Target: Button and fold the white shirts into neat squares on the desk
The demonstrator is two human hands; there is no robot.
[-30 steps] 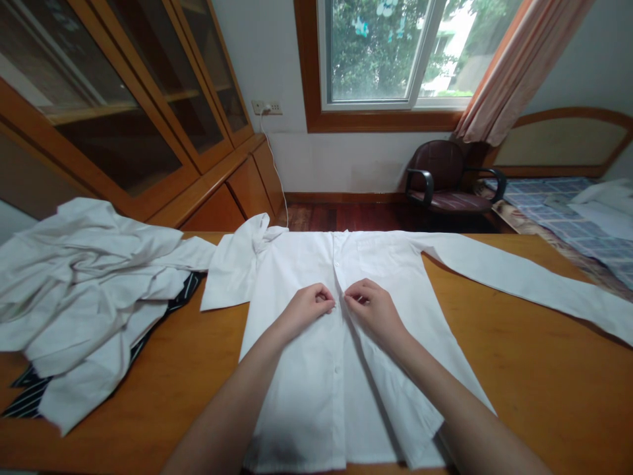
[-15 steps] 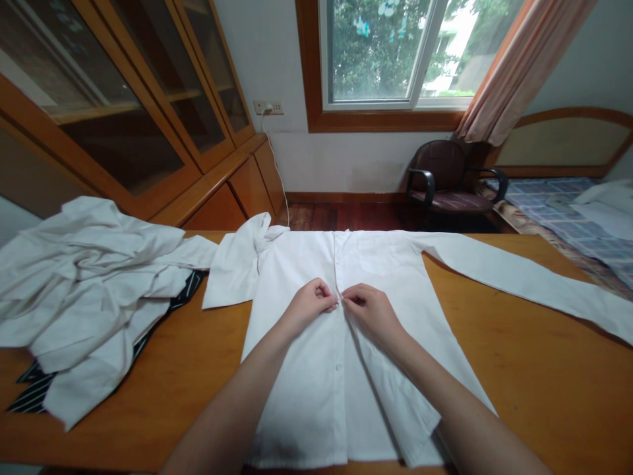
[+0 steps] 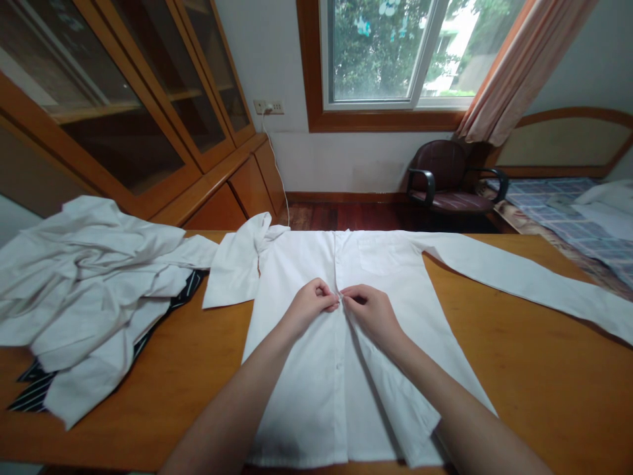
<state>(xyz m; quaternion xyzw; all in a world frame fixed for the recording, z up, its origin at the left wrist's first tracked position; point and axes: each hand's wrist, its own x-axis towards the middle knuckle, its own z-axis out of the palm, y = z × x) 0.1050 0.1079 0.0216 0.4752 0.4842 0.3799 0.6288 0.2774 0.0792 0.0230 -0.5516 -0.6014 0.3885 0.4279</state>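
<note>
A white long-sleeved shirt (image 3: 291, 389) lies front side up on the wooden table (image 3: 554, 369). My left hand (image 3: 314, 300) pinches the shirt's front edge about halfway down. Right beside it, my right hand (image 3: 368, 307) grips the opposite edge, thumb and fingertips together. The fingertips of both hands nearly touch at the placket; whatever button sits between them is hidden. Lower on the placket a small button (image 3: 339, 365) shows. Below my right hand the right front panel (image 3: 395, 382) is folded back. One sleeve stretches to the right; the other is bunched at the left.
A heap of crumpled white clothing (image 3: 99, 277) lies at the table's left, over a black striped cloth (image 3: 32, 394). Past the table stand a glass-fronted cabinet (image 3: 198, 99), a dark red armchair (image 3: 440, 175) and a bed (image 3: 583, 218). A white cord (image 3: 277, 158) hangs from the wall socket.
Almost nothing differs. Both hands keep their pinch at the same spot on the placket, with only a tiny shift of the fingertips.
</note>
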